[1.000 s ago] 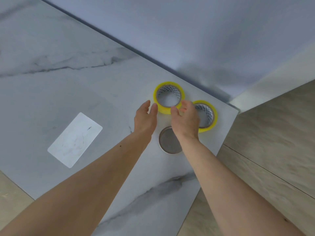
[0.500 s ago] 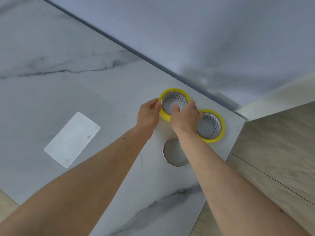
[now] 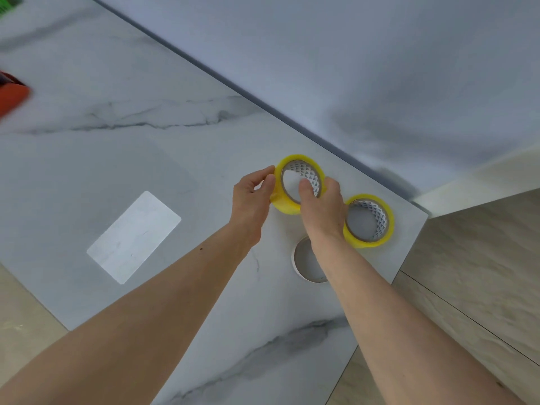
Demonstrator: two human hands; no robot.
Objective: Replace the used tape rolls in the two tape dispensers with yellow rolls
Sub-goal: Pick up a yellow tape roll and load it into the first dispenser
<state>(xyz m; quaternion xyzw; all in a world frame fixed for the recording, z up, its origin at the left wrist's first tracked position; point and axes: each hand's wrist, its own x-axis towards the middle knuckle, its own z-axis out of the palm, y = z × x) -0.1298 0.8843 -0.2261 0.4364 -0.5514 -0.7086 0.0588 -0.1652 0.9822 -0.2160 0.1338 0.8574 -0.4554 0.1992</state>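
Head view. Both hands hold one yellow roll (image 3: 292,200) near the far right corner of the surface (image 3: 146,118). The left hand (image 3: 251,197) pinches its outer left rim; the right hand (image 3: 321,211) has its thumb inside the core and fingers curled over the outer right side. This two-sided grip likely steadies the roll for lifting or for finding the tape end. The roll appears tilted, near edge raised. A second yellow roll (image 3: 369,220) lies flat just to the right, touching the right hand's side. A white spent core (image 3: 304,264) lies nearer, partly under the right forearm.

Materials: glossy yellow film on a core with a white, triangle-patterned inner face; smooth, grey-veined marble-look surface. A blurred red object (image 3: 11,97), possibly a dispenser, lies at the far left edge.
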